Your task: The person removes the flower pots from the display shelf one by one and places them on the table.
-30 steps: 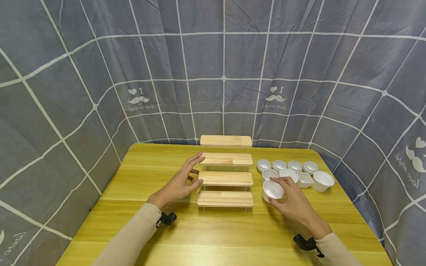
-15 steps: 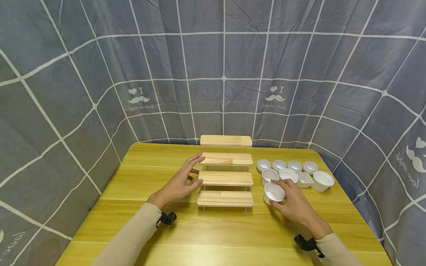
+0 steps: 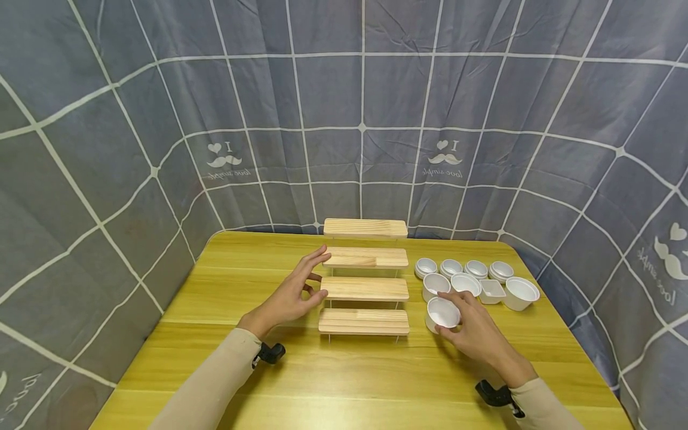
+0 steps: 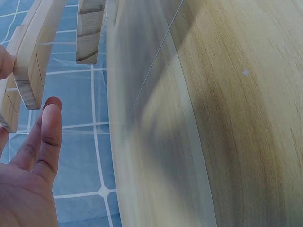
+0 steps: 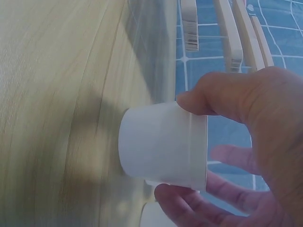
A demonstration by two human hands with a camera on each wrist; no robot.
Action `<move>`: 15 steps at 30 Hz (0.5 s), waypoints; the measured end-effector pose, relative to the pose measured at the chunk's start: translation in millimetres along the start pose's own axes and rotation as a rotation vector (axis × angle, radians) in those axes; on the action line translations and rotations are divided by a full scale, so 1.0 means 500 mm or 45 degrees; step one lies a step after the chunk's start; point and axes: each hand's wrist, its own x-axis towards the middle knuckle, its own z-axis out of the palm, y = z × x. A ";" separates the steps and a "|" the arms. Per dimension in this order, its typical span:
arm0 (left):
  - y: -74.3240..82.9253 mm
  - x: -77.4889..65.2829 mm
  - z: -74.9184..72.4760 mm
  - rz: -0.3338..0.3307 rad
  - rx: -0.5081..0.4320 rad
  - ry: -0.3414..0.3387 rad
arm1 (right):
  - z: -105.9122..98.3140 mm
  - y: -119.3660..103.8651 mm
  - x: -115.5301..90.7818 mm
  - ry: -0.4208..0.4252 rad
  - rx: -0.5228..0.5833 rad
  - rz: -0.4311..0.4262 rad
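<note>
My right hand [image 3: 475,325] holds a white round cup [image 3: 443,314] near its rim, thumb on one side and fingers on the other. In the right wrist view the same cup [image 5: 163,145] appears sideways, its base close to the wooden tabletop. My left hand [image 3: 290,297] is at the left end of a stepped wooden display stand [image 3: 365,289], fingers spread along the ends of its boards. Seen from the left wrist, the thumb and fingers [image 4: 51,137] lie right at the board ends [image 4: 29,87], with none of them wrapped around a board.
Behind the held cup stand another white cup [image 3: 436,285], a round bowl [image 3: 466,283], a square container [image 3: 492,291] and a larger tub [image 3: 521,292]. Several small lidded-looking white cups [image 3: 451,267] line up behind them. A grey gridded curtain [image 3: 360,155] surrounds the yellow wooden table [image 3: 344,382].
The cup in my right hand has shifted very slightly to the right and toward me. My left hand has stayed in place at the stand.
</note>
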 end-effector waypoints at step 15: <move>0.007 0.000 -0.002 -0.009 -0.005 -0.002 | -0.001 0.001 -0.001 -0.023 -0.021 0.014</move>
